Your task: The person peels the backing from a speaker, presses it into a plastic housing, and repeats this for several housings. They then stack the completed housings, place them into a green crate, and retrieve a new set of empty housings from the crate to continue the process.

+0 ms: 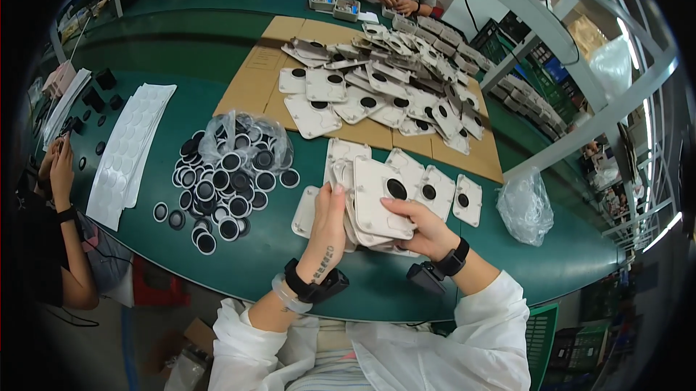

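Observation:
Between my two hands is a stack of white square plastic plates (375, 206), the top one with a black round disc (396, 188) off its centre. My left hand (328, 228) is closed along the stack's left side. My right hand (424, 225) grips its lower right edge, thumb on the top plate and fingers hidden below. Other white plates lie on the table just beyond and beside the stack, among them a single plate (467, 201) at the right. Whether the held stack touches the plates under it, I cannot tell.
Left of my hands spreads a pile of black discs with pale rims (239, 182), partly under a clear plastic bag (246, 141). White sticker sheets (130, 151) lie farther left. A heap of plates (384, 86) covers flattened cardboard (250, 90). A crumpled bag (525, 208) sits right. Co-workers sit left and opposite.

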Demonstrator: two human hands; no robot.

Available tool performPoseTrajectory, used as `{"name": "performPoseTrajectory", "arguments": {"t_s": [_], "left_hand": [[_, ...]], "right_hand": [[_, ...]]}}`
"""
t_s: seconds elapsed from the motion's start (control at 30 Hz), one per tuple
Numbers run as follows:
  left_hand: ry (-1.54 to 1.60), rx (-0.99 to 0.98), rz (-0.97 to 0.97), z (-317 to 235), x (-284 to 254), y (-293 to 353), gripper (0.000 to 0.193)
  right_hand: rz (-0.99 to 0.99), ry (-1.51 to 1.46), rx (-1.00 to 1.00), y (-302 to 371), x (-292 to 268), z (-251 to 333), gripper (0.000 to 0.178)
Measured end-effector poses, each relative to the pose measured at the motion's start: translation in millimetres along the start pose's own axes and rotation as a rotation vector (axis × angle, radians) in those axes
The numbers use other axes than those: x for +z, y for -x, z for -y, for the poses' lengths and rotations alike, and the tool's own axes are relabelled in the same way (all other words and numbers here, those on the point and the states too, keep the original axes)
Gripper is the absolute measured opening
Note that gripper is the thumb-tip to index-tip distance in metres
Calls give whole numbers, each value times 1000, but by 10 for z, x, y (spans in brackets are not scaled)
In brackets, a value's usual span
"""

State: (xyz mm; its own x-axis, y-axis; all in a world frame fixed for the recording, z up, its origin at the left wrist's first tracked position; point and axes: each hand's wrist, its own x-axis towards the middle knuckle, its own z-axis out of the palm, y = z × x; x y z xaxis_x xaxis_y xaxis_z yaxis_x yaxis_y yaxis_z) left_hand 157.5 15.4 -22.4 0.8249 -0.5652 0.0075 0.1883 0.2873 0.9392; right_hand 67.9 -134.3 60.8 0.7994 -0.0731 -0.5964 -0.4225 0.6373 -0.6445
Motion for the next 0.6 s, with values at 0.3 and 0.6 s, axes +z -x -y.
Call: {"name": "performPoseTrajectory", "arguments": {"t_s": [0.3,0.6], "left_hand": [[-247,-148,88,-491,-445,20,39],[-1117,250,554,-608,-626,-174,55]], "right_hand": [[-174,-59,-459,-1345,203,1673,46],[-395,1444,-342,-424,-677,1695,63]]}}
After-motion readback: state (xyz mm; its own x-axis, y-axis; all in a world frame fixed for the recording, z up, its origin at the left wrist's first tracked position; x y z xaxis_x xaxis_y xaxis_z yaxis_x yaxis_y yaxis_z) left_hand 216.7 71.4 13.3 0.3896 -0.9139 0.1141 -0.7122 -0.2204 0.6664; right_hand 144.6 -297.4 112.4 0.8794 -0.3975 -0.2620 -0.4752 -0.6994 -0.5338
